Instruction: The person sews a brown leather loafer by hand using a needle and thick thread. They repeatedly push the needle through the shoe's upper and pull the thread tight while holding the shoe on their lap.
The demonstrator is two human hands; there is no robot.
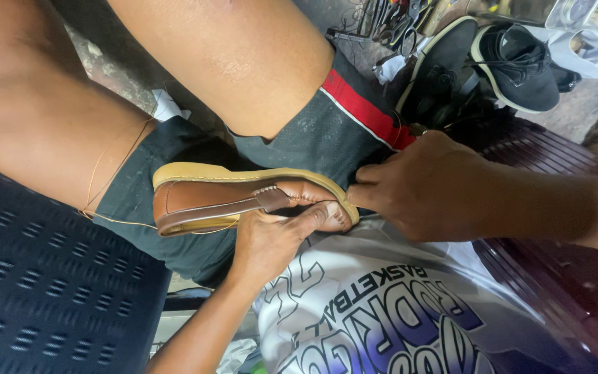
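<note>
At the centre of the frame the left hand [271, 239] comes up from the lower middle, its fingers curled into the opening of a brown leather shoe [243, 197] and its thumb pressed flat along the toe, so the shoe is held firmly on its side across the lap. The right hand [417, 187] reaches in from the right edge with its fingers drawn tight together at the toe tip; they pinch the rim where the upper meets the sole, though what lies between the fingertips is hidden. The shoe is smooth tan-brown leather with a stitched seam over the front and a thick pale yellow sole that runs along its upper edge. A thin tan thread [109, 176] loops from the heel over the bare thigh at the left. Beneath the shoe are dark shorts [327, 131] with a red and white stripe. A white printed shirt [382, 312] fills the lower middle. A dark blue slotted plastic seat [43, 291] takes the lower left, and a maroon plastic stool [562, 277] the lower right. At the upper right lie black sneakers [513, 62] with pale soles, beside a cluster of metal tools [389, 21] on rough ground.
</note>
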